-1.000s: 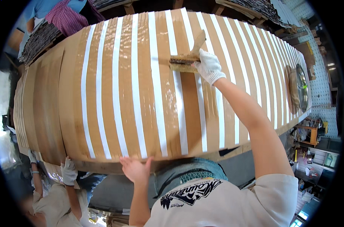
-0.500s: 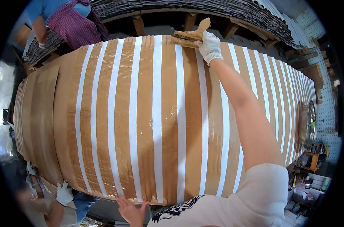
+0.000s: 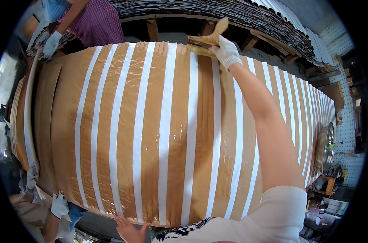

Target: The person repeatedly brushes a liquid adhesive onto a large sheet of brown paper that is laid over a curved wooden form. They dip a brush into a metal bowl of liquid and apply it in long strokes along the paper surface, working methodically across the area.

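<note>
Gripping a wide wooden-handled brush [image 3: 208,39], my gloved right hand [image 3: 227,52] is at the far edge of the striped sheets [image 3: 151,121]; my bare left hand [image 3: 131,231], fingers spread, rests at the sheets' near edge. A metal bowl [image 3: 325,148] sits on the sheets' right end.

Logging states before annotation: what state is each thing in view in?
White-striped brown sheets: spread out, glossy, apparently wet in places.
Wide flat brush with pale wooden handle: held, at the sheets' far edge.
White-gloved right hand: closed on the brush.
Bare left hand: fingers spread, at the sheets' near edge.
Long narrow pale strip: crossing the left end.
Round silver metal bowl: on the sheets; contents unclear.
</note>
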Available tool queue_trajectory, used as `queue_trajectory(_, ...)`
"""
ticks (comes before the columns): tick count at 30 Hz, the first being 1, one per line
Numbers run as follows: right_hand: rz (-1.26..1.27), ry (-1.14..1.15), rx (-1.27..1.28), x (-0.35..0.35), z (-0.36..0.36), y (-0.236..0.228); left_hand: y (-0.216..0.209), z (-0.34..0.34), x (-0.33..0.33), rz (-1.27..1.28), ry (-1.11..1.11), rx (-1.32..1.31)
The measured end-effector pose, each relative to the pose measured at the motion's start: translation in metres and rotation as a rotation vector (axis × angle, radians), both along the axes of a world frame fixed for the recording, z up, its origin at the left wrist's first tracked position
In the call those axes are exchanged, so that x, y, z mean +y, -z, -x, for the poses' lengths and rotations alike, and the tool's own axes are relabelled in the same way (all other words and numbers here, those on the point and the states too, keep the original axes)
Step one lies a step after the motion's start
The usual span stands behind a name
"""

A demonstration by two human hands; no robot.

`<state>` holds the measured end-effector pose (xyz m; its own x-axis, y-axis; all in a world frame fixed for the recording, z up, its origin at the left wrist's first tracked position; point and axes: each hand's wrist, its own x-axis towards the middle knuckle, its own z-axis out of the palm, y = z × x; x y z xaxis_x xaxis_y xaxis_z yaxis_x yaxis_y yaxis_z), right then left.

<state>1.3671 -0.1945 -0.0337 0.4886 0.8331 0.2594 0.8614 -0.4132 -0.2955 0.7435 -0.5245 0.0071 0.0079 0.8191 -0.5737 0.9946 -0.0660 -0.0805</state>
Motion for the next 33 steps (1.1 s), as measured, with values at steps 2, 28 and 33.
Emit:
queue_trajectory(2, -0.154, -0.061, -0.009, 0.012, 0.003, -0.019, -0.002, 0.006, -0.004, -0.029, -0.003, -0.009)
queue_trajectory(28, -0.061, -0.201, -0.063, 0.141, 0.174, -0.019, 0.033, 0.033, -0.025, -0.033, -0.166, -0.117)
queue_trajectory(33, -0.135, -0.472, 0.388, 0.135, 0.184, -0.018, 0.033, 0.035, -0.016, 0.013, -0.130, -0.103)
